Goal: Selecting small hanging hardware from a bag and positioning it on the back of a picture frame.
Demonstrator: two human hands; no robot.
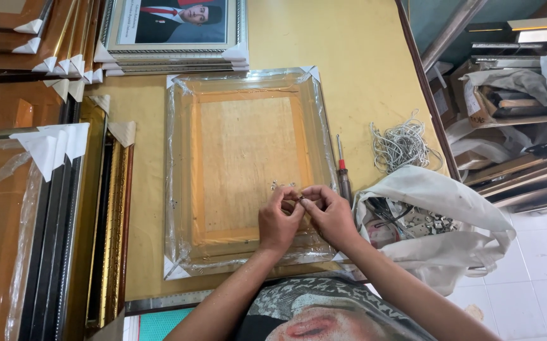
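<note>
A yellow table (362,57) carries stacked frames (52,38), beside a tiled floor (539,252). Both hands meet over a wrapped frame (248,164): left hand (278,221) and right hand (331,216) pinch a small metal piece (300,199) between closed fingertips. A screwdriver (343,170) lies just right of the fingers.

White bag (441,243) right of frame (245,167)

We saw bright, even light with soft shadows just beneath the hands (305,218). Glare streaked the plastic wrap (178,189) left of them, and straight lines bowed at the edges.
</note>
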